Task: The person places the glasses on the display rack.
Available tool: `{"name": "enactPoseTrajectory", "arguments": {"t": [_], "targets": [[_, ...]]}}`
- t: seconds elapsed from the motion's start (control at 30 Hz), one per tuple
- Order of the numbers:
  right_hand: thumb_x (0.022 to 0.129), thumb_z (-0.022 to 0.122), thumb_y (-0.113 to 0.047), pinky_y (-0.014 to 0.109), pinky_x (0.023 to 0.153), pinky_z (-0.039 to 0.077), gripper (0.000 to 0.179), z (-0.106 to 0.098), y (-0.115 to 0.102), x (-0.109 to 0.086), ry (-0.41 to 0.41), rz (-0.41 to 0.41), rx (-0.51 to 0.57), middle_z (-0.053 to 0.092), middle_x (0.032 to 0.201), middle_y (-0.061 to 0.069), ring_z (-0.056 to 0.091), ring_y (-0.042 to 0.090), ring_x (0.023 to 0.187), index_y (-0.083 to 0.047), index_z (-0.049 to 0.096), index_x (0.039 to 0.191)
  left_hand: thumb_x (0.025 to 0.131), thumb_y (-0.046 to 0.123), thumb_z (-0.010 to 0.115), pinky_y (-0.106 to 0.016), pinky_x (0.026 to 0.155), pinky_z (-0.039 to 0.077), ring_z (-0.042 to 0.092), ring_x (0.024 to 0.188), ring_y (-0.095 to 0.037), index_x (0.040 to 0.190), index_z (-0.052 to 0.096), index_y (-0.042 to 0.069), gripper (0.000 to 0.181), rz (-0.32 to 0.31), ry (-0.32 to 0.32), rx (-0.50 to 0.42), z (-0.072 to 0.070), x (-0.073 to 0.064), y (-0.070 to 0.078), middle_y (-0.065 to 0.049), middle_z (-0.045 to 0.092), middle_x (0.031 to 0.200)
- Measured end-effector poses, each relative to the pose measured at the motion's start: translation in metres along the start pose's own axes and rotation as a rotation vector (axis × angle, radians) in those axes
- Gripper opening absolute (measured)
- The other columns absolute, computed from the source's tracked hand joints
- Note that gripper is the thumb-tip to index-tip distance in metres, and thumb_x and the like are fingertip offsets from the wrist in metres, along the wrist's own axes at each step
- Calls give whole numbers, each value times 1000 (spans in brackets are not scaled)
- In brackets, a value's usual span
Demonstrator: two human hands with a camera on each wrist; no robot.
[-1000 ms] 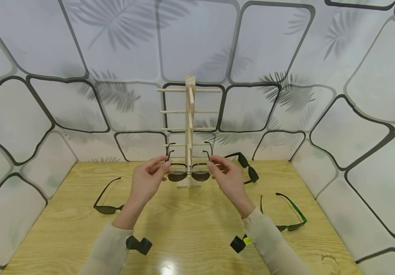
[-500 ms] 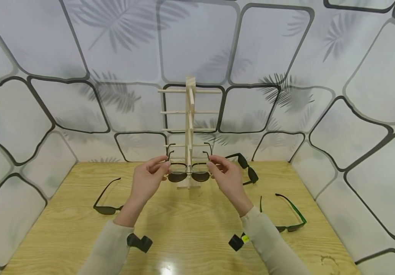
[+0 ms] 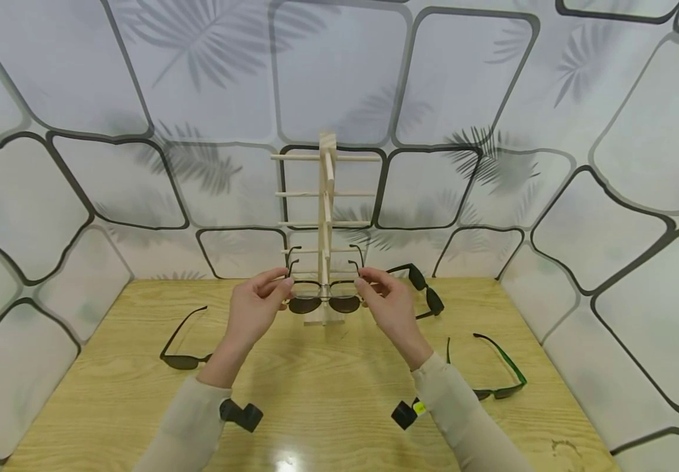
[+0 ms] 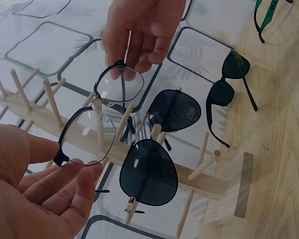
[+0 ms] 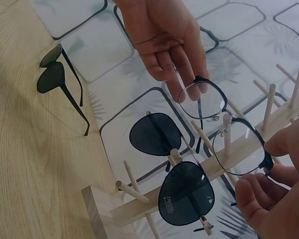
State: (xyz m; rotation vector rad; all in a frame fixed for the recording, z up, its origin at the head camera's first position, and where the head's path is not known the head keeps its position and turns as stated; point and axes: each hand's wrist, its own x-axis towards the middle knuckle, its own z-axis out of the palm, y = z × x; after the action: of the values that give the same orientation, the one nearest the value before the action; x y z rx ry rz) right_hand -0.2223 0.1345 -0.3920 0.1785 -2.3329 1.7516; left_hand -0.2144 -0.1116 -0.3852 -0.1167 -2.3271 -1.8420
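Note:
Both hands hold one pair of clear-lens eyeglasses (image 4: 88, 134) with a dark upper rim, in front of a wooden eyewear rack (image 3: 327, 210). My left hand (image 3: 253, 309) pinches one hinge corner with thumb and fingers. At the other corner, my right hand (image 3: 394, 310) pinches the frame likewise. The temples point toward the rack's pegs. Directly below, dark aviator sunglasses (image 5: 187, 193) sit on a lower peg, their bridge against the rack. In the left wrist view the clear lenses are level with a peg above the sunglasses.
Black sunglasses (image 3: 428, 295) lie behind the right hand at the back of the table (image 3: 315, 400). Green-templed sunglasses (image 3: 507, 389) lie at the right, partly under the sleeve. Another dark pair (image 3: 182, 361) lies left, partly hidden by the left wrist. A patterned backdrop (image 3: 221, 190) stands behind the rack.
Almost nothing differs: both hands stay at the eyeglasses in front of the rack. The right forearm has shifted very slightly to the left.

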Motion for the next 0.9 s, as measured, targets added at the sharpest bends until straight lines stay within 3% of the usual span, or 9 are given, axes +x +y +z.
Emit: {"name": "enactPoseTrajectory", "arguments": {"t": [0.1,0.37,0.57,0.67,0.8,0.9], "targets": [[103,70,-18,24,69,57,31,0,0,1,1,-3,3,74,114,18,72,39,92,-7,73,132,105,19,68,-22,73,62,78,100,-31,141,67,3,39,-9,0,-7,0,1,-1,-24,76,119],[103,71,-20,24,62,53,33,0,2,3,-5,10,9,75,109,23,68,9,76,-10,73,133,106,22,67,-25,76,63,77,103,-34,142,66,6,40,-22,-16,-10,-2,4,-1,-24,75,122],[103,71,-20,22,74,59,33,1,3,6,-1,12,14,75,116,17,68,10,81,-8,72,134,106,19,67,-26,77,64,78,102,-33,142,66,5,39,-17,-13,-4,-1,6,-1,-23,76,122],[103,70,-19,22,74,59,34,2,4,6,-1,20,20,74,117,18,69,14,85,-7,72,134,106,19,67,-27,77,64,77,102,-34,142,66,5,39,-20,-13,-2,-1,7,-1,-23,76,122],[103,70,-19,22,73,59,33,2,3,6,-3,25,34,74,113,19,71,28,93,-7,72,135,106,20,67,-24,76,63,77,102,-35,142,66,6,39,-25,-14,3,-1,7,-1,-22,76,122],[103,70,-19,22,73,59,33,2,4,7,-3,24,30,74,110,19,71,26,91,-7,72,135,106,20,67,-20,73,61,77,101,-36,142,67,7,39,-31,-15,9,-1,7,-1,-21,76,122]]}}
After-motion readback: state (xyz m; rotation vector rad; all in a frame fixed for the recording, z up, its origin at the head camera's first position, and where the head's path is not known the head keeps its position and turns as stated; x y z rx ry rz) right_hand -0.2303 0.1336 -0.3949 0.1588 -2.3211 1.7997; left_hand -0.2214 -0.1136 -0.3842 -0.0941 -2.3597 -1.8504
